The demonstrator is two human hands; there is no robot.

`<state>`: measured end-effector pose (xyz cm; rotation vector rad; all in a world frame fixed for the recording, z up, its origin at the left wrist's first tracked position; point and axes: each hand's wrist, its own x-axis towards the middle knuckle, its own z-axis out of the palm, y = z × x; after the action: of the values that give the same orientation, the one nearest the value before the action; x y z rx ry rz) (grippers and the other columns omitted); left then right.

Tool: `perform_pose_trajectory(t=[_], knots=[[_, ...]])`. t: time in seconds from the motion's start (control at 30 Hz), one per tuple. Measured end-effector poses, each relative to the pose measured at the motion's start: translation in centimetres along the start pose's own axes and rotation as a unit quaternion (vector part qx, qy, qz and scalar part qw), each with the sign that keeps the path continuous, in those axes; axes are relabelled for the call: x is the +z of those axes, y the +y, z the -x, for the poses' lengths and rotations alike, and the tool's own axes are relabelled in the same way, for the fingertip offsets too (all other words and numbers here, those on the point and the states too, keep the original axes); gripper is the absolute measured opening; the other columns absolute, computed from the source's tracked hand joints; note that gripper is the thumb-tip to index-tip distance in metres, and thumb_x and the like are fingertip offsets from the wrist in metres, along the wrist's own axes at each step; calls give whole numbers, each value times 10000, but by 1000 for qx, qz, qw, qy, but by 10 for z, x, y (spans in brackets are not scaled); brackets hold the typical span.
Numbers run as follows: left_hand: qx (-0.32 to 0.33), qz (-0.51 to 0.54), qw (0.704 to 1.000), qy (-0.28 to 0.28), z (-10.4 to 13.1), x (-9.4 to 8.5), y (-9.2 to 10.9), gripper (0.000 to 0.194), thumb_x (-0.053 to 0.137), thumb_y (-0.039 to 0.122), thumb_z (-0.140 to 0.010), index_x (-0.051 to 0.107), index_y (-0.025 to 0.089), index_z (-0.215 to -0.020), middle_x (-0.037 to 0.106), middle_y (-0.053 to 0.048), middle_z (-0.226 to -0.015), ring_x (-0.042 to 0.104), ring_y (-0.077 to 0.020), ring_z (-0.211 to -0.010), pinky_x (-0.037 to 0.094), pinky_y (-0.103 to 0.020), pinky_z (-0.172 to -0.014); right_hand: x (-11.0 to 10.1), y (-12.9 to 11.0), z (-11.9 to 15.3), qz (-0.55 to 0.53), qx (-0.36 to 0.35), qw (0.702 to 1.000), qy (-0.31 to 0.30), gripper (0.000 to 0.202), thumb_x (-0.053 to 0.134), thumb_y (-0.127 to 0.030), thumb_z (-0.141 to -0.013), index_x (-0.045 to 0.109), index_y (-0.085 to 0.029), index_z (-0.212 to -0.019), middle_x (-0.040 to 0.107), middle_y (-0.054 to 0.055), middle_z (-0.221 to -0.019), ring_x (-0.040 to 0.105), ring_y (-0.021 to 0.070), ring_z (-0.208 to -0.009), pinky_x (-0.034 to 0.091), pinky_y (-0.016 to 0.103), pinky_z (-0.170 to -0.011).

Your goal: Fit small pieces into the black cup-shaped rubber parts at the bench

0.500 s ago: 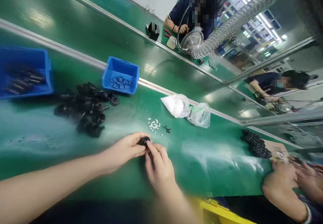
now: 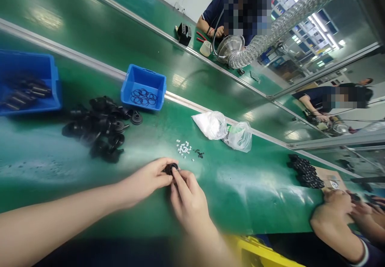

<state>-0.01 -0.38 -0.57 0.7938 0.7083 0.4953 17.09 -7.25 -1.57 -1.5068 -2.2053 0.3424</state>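
Observation:
Between thumb and fingers, my left hand (image 2: 153,176) grips a small round black plastic part (image 2: 171,168), its ringed open end facing up. My right hand (image 2: 189,194) meets it from the right, index fingertip pressed on the part's top. Whether the right fingers pinch anything tiny there is hidden. Just beyond the hands lie small white pieces (image 2: 183,148) and tiny black pieces (image 2: 199,153) on the green table. To the left is a heap of black plastic parts (image 2: 99,128), with one disc-shaped part (image 2: 136,117) at its edge.
A blue bin (image 2: 143,86) holds black rings; a larger blue bin (image 2: 30,80) holds dark cylindrical parts. Two plastic bags (image 2: 210,125) lie against the metal rail. At right, a co-worker's hands (image 2: 337,206) are beside a black pile (image 2: 305,171). A yellow crate (image 2: 258,251) stands below the table edge.
My right index finger has shifted slightly left onto the top of the black part. The left hand keeps its hold. The view has moved slightly.

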Motion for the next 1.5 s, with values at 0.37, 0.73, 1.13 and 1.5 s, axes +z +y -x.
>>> perform_pose_trajectory(t=[0.37,0.73,1.13,1.5], knots=[[7,14,1000,-6,-1,0,-1,366,566,204,-846,498,203,-1206,585,-77,-1220,512,-249,-1196,373,-438,-1048,-4,-2,1,-20,5,1000,-19,585,475,-116,-902,302,-194,-1455,494,138,-1147,544,224,-1048,542,363,-828],[28,-38,999,-5,-4,-3,-6,351,559,233,-863,495,232,-1208,611,-47,-1178,558,-229,-1136,403,-413,-1014,-7,-2,1,-27,-1,1000,-15,540,463,-95,-900,366,-201,-1420,518,123,-1107,561,214,-1019,542,356,-841],[48,-118,992,-3,-5,-4,-11,362,523,238,-871,482,241,-1231,620,-53,-1160,577,-249,-1112,441,-406,-960,-12,-1,-2,4,-20,999,-39,455,430,-123,-929,419,-171,-1381,549,117,-1050,590,199,-951,558,335,-813],[31,-72,997,-9,-4,-5,-13,364,539,228,-863,494,248,-1224,617,-59,-1181,578,-243,-1110,433,-426,-971,-9,-2,-2,-18,-1,999,-47,538,424,-125,-930,316,-209,-1450,513,121,-1075,571,208,-969,554,349,-808]])
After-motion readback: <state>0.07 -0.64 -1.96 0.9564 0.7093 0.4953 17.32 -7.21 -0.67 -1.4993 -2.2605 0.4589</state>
